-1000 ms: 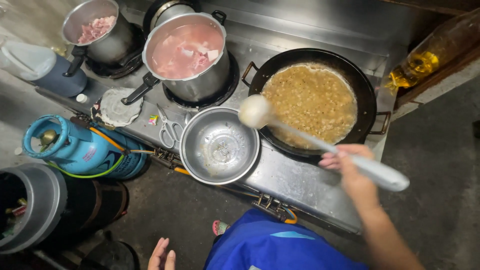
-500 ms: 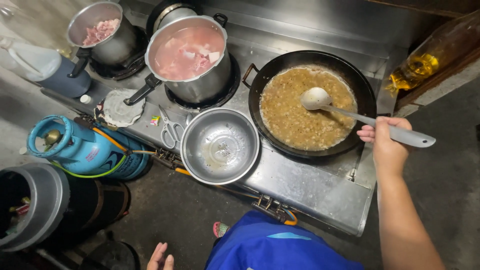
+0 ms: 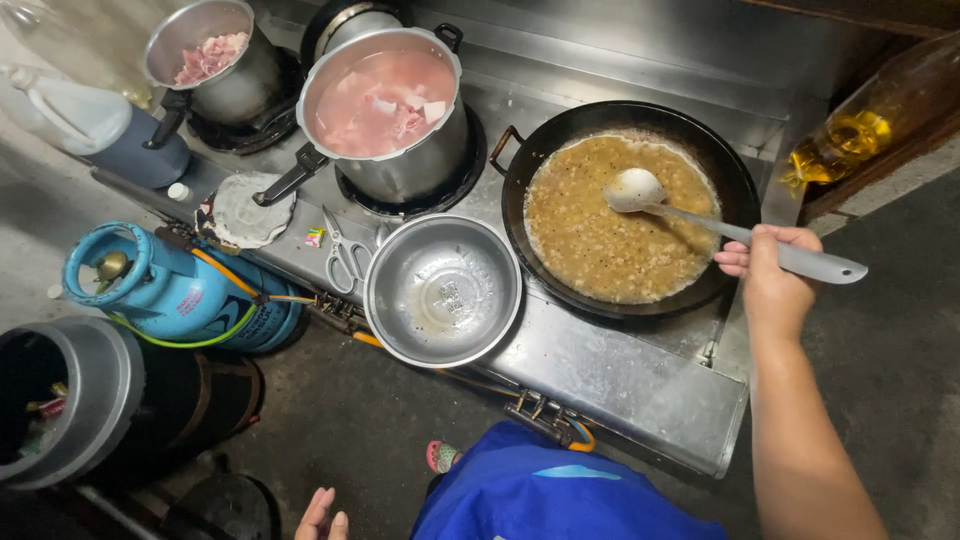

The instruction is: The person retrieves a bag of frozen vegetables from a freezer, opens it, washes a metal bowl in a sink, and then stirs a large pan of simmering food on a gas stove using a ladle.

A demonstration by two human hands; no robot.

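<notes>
My right hand (image 3: 770, 280) grips the pale handle of a long ladle (image 3: 690, 215) at the right rim of a black wok (image 3: 730, 170). The ladle's bowl rests in the brown, grainy liquid that fills the wok. My left hand (image 3: 322, 518) hangs low at the bottom edge, fingers apart, holding nothing. An empty steel bowl (image 3: 443, 290) sits on the steel stove top (image 3: 600, 370) just left of the wok.
A pot of pink meat in water (image 3: 385, 105) and a smaller pot of raw meat (image 3: 210, 55) stand at the back left. Scissors (image 3: 345, 255) lie near the bowl. A blue gas cylinder (image 3: 175, 290) and a bin (image 3: 60, 400) stand on the floor. An oil bottle (image 3: 870, 125) is at right.
The ladle moved from over the steel bowl's edge back to the right and now sits in the wok's liquid. My right hand rose toward the wok's right rim.
</notes>
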